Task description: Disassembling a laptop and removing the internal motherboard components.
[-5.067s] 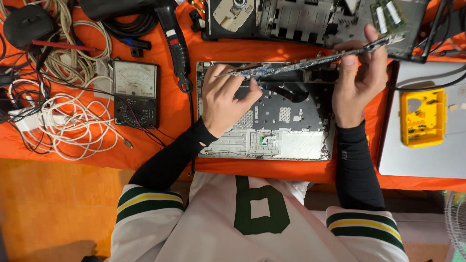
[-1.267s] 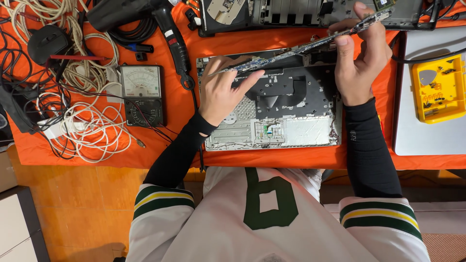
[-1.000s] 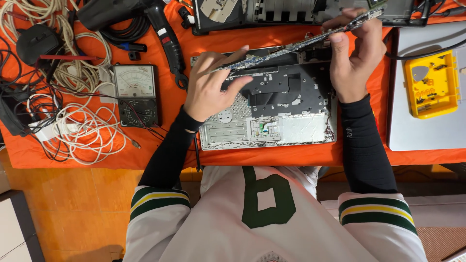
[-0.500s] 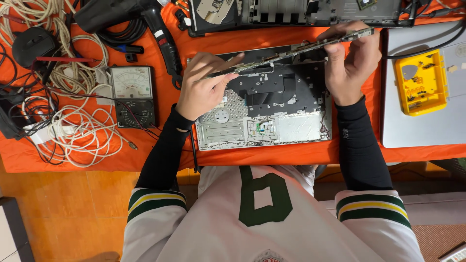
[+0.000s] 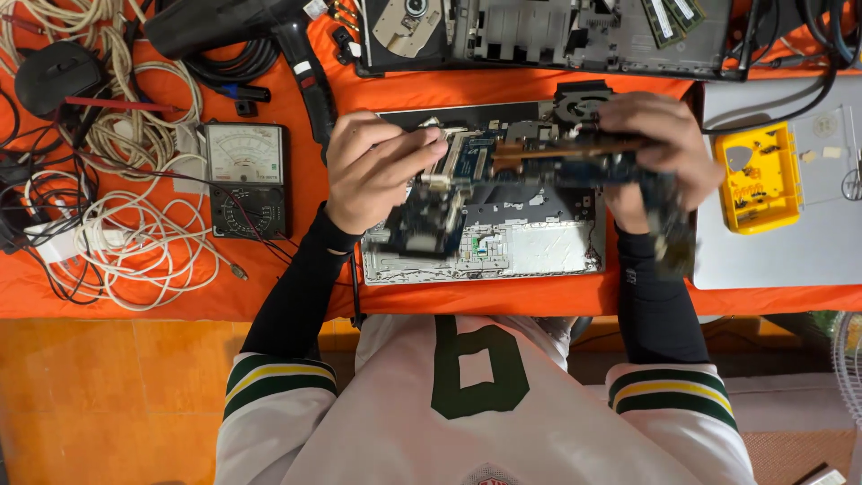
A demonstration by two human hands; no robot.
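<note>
An opened laptop base lies on the orange table right in front of me, its grey inner shell exposed. Above it I hold a blue circuit board with a copper heat pipe and a fan at its far edge. My left hand grips the board's left end. My right hand grips its right end, near the fan. The board is tilted toward me, its underside now facing the camera, and it is motion-blurred.
An analog multimeter and tangled white cables lie to the left. A heat gun is at the top left. Another dismantled laptop is at the back. A yellow parts box sits on a silver laptop lid at right.
The board was held edge-on above the laptop base. Both hands have now tipped it toward me, so its flat face shows.
</note>
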